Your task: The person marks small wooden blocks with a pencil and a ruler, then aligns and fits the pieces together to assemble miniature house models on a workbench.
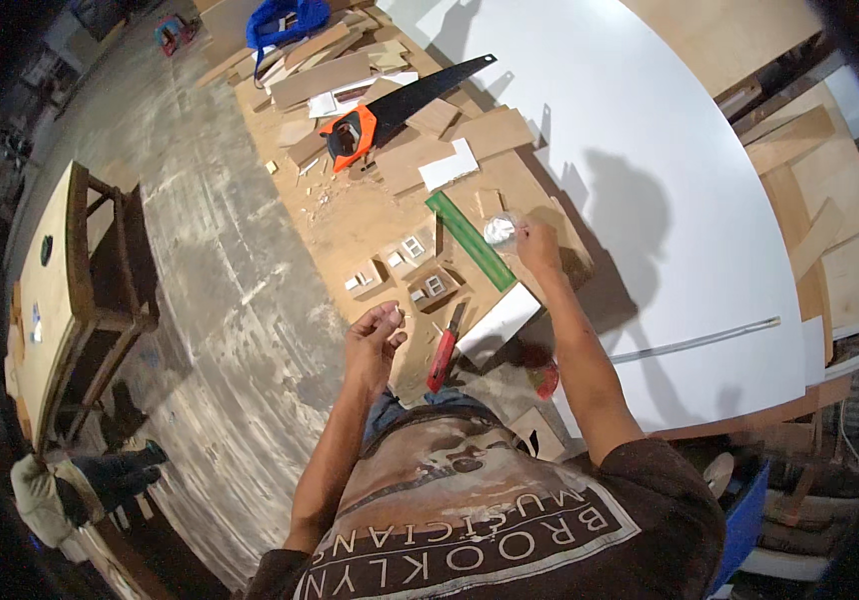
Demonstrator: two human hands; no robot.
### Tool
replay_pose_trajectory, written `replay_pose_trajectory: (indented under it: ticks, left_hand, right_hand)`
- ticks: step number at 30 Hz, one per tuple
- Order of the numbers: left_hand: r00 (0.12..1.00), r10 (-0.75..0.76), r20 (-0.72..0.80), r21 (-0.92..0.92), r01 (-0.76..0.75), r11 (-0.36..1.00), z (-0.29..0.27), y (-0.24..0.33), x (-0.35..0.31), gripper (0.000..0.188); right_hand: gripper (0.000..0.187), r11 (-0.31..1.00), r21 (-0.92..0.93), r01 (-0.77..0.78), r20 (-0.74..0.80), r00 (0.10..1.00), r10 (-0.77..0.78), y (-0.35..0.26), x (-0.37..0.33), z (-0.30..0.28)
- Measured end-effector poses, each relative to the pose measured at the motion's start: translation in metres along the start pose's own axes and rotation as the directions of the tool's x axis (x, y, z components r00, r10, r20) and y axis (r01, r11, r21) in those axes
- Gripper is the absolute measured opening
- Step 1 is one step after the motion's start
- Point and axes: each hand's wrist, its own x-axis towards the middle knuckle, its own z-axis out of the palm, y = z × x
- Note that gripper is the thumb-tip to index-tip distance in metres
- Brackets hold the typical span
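My left hand (378,335) is closed in a pinch on a small whitish piece (398,313), held just past the near edge of the wooden work board. My right hand (540,245) has its fingers pressed together at the edge of a white lump in clear wrapping (500,230); whatever the fingertips hold is too small to make out. Between the hands stand small wooden blocks with white frame-like parts, one of them a block (433,288) close to my left hand. A green straight strip (472,241) lies beside the white lump. A red utility knife (444,350) with its blade out rests near me.
A handsaw (355,135) with an orange and black handle lies among wood offcuts (325,80). Right of the board is a large white sheet (690,200) with a metal strip (695,342) on it. A wooden table (65,270) and a person (80,490) are at the left.
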Motion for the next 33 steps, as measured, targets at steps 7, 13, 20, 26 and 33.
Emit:
replay_pose_trajectory:
  ticks: [7, 13, 20, 26, 33]
  left_hand:
    - [0.987, -0.043, 0.157, -0.301, 0.089, 0.949, 0.026, 0.024, -0.01, 0.023]
    - [0.895, 0.096, 0.437, -0.47, 0.136, 0.872, 0.04, 0.022, -0.013, 0.032]
    - [0.883, 0.161, 0.441, -0.578, 0.143, 0.804, 0.049, 0.024, -0.02, 0.029]
    - [0.879, 0.18, 0.441, -0.585, 0.13, 0.8, 0.05, 0.024, -0.025, 0.027]
    - [0.893, 0.189, 0.408, -0.563, 0.084, 0.822, 0.048, 0.03, -0.032, 0.028]
  right_hand:
    - [0.012, 0.674, 0.712, -0.195, 0.208, 0.976, 0.062, -0.097, -0.047, -0.093]
    - [0.01, 0.414, 0.872, -0.26, 0.304, 0.952, -0.043, -0.193, -0.1, -0.108]
    - [0.01, 0.369, 0.91, -0.189, 0.214, 0.976, -0.028, -0.201, -0.113, -0.089]
    - [0.01, 0.395, 0.904, -0.162, 0.202, 0.978, -0.061, -0.211, -0.114, -0.094]
    - [0.013, 0.407, 0.897, -0.171, 0.203, 0.978, -0.037, -0.21, -0.12, -0.092]
